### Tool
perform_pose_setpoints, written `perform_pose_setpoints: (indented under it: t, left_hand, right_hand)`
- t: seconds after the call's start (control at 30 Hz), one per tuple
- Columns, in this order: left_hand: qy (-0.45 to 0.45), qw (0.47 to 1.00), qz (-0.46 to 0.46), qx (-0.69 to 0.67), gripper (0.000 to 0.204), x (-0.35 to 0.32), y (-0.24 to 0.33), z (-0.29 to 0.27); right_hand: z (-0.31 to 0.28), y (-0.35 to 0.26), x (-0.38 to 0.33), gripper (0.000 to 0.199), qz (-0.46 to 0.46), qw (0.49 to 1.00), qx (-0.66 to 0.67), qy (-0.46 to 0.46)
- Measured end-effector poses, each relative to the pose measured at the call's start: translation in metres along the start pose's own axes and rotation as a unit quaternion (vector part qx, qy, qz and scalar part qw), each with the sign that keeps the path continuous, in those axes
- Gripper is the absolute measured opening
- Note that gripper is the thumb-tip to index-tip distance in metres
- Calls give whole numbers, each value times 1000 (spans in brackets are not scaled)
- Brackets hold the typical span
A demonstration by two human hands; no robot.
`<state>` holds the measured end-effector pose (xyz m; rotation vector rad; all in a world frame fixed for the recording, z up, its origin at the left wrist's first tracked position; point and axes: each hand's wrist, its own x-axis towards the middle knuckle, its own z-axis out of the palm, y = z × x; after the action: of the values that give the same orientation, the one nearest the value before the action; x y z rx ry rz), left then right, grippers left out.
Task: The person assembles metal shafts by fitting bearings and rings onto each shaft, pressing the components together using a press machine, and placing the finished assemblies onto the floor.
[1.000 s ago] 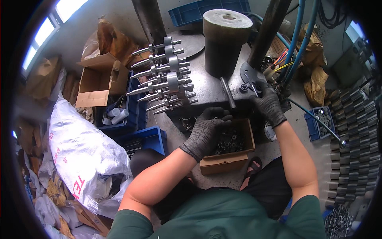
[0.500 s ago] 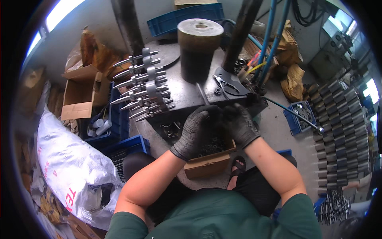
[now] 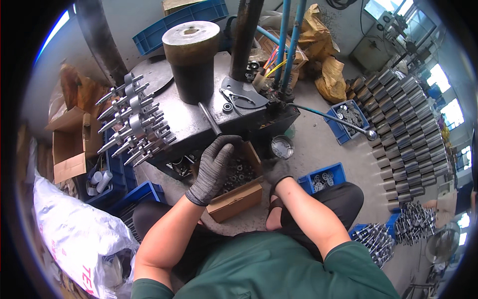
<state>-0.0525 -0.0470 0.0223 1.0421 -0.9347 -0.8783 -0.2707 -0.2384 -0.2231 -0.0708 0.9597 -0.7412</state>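
Note:
My left hand point(image 3: 213, 172), in a dark grey glove, is raised at the bench's front edge, above an open cardboard box point(image 3: 234, 201) of small dark metal rings. Its fingers are closed together, and whatever they hold is hidden. Just beyond the fingertips ends a metal rod point(image 3: 209, 118) lying on the bench. My gloved right hand point(image 3: 277, 172) is low beside the box's right side, blurred, with its fingers unclear. A blue bin point(image 3: 326, 178) of round metal parts stands to its right. On the bench are pliers point(image 3: 238, 96) and a small bearing point(image 3: 227, 107).
A thick metal cylinder point(image 3: 191, 65) stands on the bench, with several shafted parts point(image 3: 137, 122) at its left. Behind my right hand is a round tin point(image 3: 282, 147). Stacked metal tubes point(image 3: 411, 134) fill the right side; a ball-ended lever point(image 3: 338, 119) juts over the floor.
My hands have parted: the right one has moved down and away from the left, past the box's side. The view has turned to the right, showing the blue bin and the tin.

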Motion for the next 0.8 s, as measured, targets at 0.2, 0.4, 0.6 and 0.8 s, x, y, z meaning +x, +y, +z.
perform_pose_setpoints:
  t: [0.2,0.4,0.6,0.8]
  left_hand:
    - [54,996,-42,-58,37,-9,18,-24]
    - [99,985,-24,-137,40,-11,45,-45]
    - [171,971,-19,-167,43,-15,69,-62]
    - [178,962,-9,-208,44,-24,66,-71]
  right_hand:
    - [-1,-83,55,26,-205,957,-169,112]
    - [6,-95,53,21,-355,862,-309,187]
    - [56,91,20,38,-350,509,-743,-258]
    - [85,147,34,54,-341,126,-850,-382]
